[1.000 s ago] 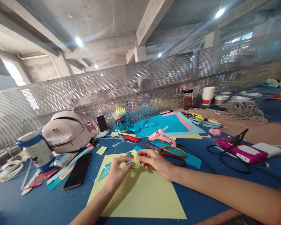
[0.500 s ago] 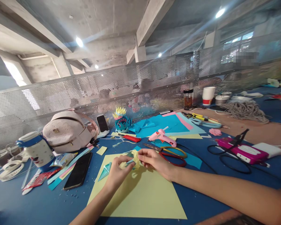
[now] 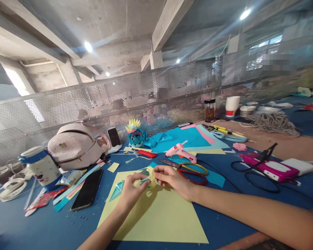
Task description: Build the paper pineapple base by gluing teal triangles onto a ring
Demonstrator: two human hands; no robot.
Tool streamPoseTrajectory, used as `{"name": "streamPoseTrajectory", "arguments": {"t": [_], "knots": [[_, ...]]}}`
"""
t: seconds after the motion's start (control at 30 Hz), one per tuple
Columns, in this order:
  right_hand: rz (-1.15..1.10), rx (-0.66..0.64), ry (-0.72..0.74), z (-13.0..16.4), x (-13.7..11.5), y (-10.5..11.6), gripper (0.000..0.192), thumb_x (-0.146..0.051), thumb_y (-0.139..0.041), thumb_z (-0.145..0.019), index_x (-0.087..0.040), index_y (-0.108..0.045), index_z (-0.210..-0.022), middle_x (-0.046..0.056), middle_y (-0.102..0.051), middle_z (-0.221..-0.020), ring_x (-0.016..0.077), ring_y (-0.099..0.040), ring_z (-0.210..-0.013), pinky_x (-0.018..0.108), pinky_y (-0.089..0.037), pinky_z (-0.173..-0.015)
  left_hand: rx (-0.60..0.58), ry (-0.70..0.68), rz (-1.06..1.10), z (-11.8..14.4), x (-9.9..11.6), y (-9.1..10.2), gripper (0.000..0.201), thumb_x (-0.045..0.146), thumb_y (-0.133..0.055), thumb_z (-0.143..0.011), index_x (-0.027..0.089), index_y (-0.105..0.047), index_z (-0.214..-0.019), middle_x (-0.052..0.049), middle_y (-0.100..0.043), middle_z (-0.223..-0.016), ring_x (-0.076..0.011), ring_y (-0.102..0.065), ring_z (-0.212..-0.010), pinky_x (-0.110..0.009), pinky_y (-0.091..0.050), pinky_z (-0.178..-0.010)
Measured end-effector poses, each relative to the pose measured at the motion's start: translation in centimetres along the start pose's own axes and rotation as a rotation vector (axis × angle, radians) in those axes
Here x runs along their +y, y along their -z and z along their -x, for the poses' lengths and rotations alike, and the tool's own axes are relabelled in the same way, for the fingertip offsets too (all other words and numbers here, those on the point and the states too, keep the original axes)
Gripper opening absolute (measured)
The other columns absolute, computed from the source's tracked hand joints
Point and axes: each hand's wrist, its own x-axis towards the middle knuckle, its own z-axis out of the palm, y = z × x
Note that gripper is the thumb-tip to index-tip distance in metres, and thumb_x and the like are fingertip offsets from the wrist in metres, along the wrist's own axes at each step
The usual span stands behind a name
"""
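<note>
Almost nothing had shifted since the earlier frames: both hands stayed at the same spot, pinching the same folded piece, and only the view had drifted very slightly.

Nearest the near edge of the blue surface (image 3: 28, 225) lay a large yellow sheet (image 3: 156, 218), flat, with both forearms crossing above it. Over the far part of that sheet, the left hand (image 3: 130, 191) was closed, its fingertips pinched on the left side of a small folded yellow paper piece (image 3: 150, 175). The right hand (image 3: 172, 178) was likewise closed, thumb and forefinger gripping the right side of the same piece. The piece was held just above the sheet, between the two hands. A teal folded triangle (image 3: 117, 190) lay on the sheet's left edge, just beside the left hand.

Left of the sheet lay a black phone (image 3: 87, 190), face down, near coloured paper strips. Just beyond the right hand lay scissors (image 3: 191, 169) with yellow and red handles, and behind them a pink glue gun (image 3: 179, 152). Toward the left edge stood a pale pink bag (image 3: 74, 146) and a white mug with a blue rim (image 3: 41, 166). Toward the far edge stood a teal and yellow paper flower (image 3: 135, 133), in front of a perforated metal screen (image 3: 94, 100).
</note>
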Motion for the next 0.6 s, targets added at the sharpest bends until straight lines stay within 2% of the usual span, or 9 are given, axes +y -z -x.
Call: {"name": "streamPoseTrajectory", "arguments": {"t": [0.3,0.43,0.6], "knots": [[0.013,-0.023,0.04,-0.4,0.6,0.2,0.046,-0.054,-0.078,-0.067,-0.015,-0.063,-0.085,-0.001,-0.056,-0.071,0.0085,-0.046,-0.06,0.022,-0.034,-0.055,0.07,-0.013,0.013,0.2,0.2,-0.5,0.014,0.031,-0.066,-0.073,0.018,-0.07,-0.07,-0.004,-0.073,-0.076,-0.0233,-0.067,-0.08,-0.03,-0.049,-0.077],[0.076,-0.043,0.104,-0.4,0.7,0.3,0.043,-0.054,-0.075,-0.07,-0.015,-0.063,-0.085,-0.002,-0.055,-0.071,0.0093,-0.047,-0.06,0.022,-0.035,-0.056,0.056,-0.062,-0.077,0.2,0.8,-0.1,0.015,0.03,-0.063,-0.075,0.019,-0.067,-0.066,-0.003,-0.071,-0.073,-0.023,-0.066,-0.079,-0.032,-0.047,-0.081],[0.138,-0.024,0.173,-0.2,0.4,0.0,0.037,-0.047,-0.079,-0.068,-0.017,-0.061,-0.08,0.0,-0.06,-0.076,0.0111,-0.051,-0.064,0.024,-0.039,-0.058,0.098,-0.15,-0.184,0.6,1.5,0.0,0.012,0.025,-0.062,-0.075,0.021,-0.064,-0.064,0.0,-0.069,-0.069,-0.0212,-0.064,-0.075,-0.037,-0.043,-0.089]]}}
